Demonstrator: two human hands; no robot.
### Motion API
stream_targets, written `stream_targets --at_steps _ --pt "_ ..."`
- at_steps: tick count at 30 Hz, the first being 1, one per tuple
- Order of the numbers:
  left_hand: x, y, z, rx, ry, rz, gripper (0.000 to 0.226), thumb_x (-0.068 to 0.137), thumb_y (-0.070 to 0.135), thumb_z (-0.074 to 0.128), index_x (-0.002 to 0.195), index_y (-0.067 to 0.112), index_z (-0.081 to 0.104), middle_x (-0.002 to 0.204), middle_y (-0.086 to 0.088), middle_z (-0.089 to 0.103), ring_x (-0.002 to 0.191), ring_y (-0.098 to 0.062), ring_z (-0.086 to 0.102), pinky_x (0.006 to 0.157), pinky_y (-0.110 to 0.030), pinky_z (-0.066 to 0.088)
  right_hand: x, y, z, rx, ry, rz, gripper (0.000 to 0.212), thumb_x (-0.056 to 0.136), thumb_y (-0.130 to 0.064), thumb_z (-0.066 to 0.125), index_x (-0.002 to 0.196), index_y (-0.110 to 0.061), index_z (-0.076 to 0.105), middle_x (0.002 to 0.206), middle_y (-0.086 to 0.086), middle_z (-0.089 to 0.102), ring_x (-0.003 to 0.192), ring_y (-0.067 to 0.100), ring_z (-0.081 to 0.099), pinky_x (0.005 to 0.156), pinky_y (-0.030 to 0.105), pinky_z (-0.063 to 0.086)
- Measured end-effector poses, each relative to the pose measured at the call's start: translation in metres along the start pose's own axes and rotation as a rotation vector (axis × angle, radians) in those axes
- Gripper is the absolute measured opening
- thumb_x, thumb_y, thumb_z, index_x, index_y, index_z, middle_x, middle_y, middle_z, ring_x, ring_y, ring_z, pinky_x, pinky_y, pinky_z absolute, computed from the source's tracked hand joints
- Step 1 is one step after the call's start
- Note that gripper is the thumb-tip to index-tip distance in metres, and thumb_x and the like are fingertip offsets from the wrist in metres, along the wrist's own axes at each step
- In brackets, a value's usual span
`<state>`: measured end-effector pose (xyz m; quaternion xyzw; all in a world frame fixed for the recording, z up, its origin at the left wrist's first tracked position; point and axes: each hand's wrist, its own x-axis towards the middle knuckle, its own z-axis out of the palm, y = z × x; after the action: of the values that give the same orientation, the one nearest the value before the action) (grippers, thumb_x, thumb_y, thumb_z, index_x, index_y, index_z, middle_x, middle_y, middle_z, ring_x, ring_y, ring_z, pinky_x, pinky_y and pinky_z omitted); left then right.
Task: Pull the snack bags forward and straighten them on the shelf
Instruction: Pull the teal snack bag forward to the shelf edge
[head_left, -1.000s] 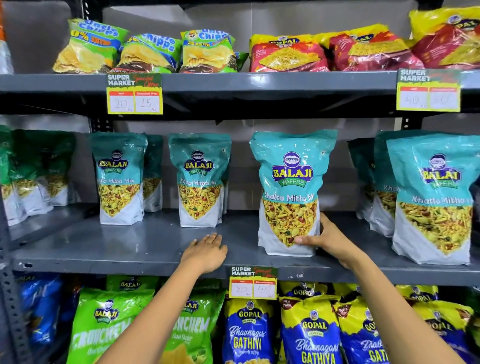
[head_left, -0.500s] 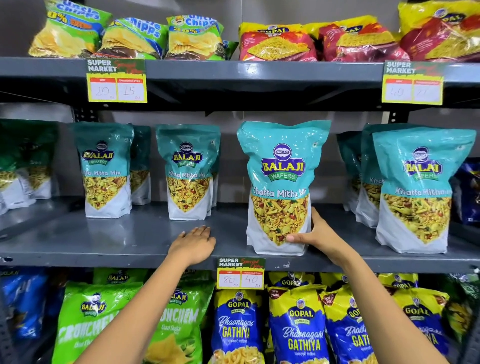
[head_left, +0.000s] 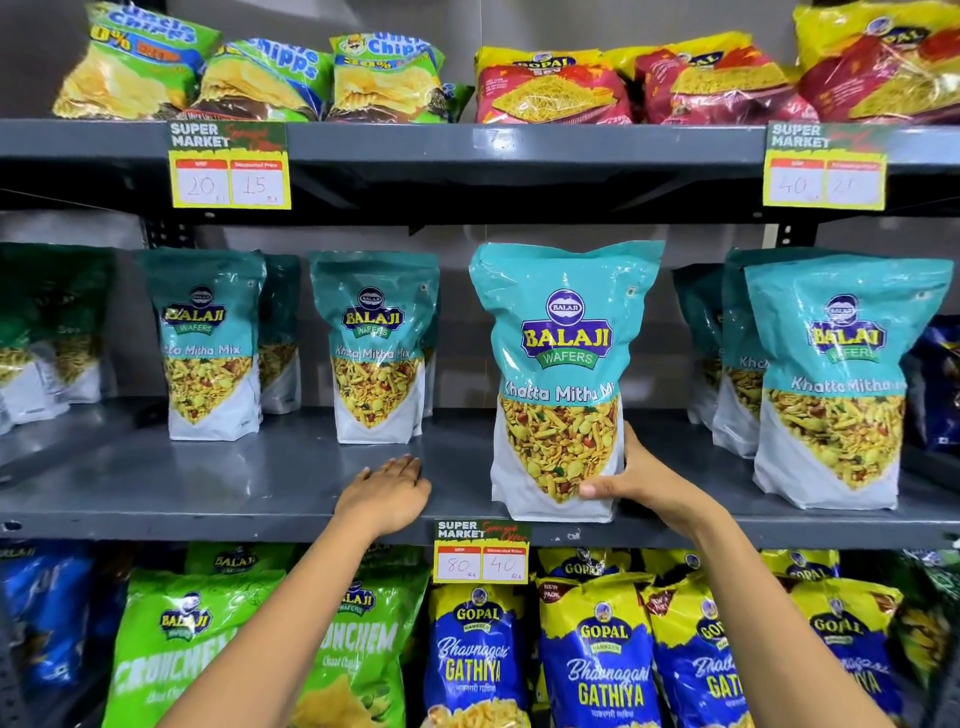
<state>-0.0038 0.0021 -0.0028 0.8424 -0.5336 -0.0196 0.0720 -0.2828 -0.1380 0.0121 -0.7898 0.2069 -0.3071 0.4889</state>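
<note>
At the front edge of the middle shelf (head_left: 156, 499), the teal snack bag (head_left: 563, 384) now stands upright, hardly moved in the last second: the right hand (head_left: 641, 480) keeps pinching its lower corner, the left hand (head_left: 387, 493) lies flat, fingers spread; two bags (head_left: 210, 345) farther back still wait.

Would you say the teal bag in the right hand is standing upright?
Upright: the teal bag stands on its base at the shelf edge, right hand gripping its lower side.
</note>
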Motion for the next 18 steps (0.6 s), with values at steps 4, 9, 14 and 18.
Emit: stream_targets --at_steps 4,9,14,18 --pt "-0.001 0.0 0.0 -0.005 0.006 -0.002 0.058 0.1 0.035 0.016 0.155 0.017 0.013 0.165 0.001 0.006 0.151 -0.015 0.009 0.123 -0.04 0.007 -0.004 -0.003 -0.004 -0.028 -0.093 0.015 0.107 0.05 -0.024 0.088 0.137 -0.036 0.027 0.137 -0.01 0.052 0.121 0.004 0.056 0.093 0.018 0.048" --pt "-0.001 0.002 0.0 0.002 0.0 -0.001 0.058 0.1 0.035 0.015 0.155 0.016 0.012 0.165 0.001 0.005 0.151 -0.015 0.008 0.123 -0.039 0.007 -0.001 0.003 -0.005 -0.035 -0.036 0.024 0.09 0.056 -0.018 0.088 0.131 -0.036 0.041 0.129 -0.008 0.063 0.113 0.005 0.063 0.091 0.019 0.05" --pt "0.001 0.0 0.001 0.007 -0.004 0.002 0.058 0.101 0.035 0.015 0.155 0.016 0.01 0.165 0.001 0.004 0.151 -0.014 0.007 0.123 -0.038 0.006 0.009 0.004 -0.011 -0.051 -0.046 0.069 0.091 0.052 -0.025 0.09 0.13 -0.034 0.044 0.125 -0.006 0.066 0.115 0.01 0.063 0.101 0.029 0.046" --pt "0.001 0.0 0.0 0.006 -0.01 -0.001 0.058 0.101 0.036 0.015 0.155 0.016 0.009 0.165 0.001 0.003 0.152 -0.014 0.006 0.123 -0.038 0.006 0.013 0.005 -0.012 -0.064 -0.033 0.072 0.088 0.054 -0.025 0.09 0.129 -0.035 0.044 0.126 -0.006 0.066 0.114 0.01 0.063 0.104 0.032 0.045"
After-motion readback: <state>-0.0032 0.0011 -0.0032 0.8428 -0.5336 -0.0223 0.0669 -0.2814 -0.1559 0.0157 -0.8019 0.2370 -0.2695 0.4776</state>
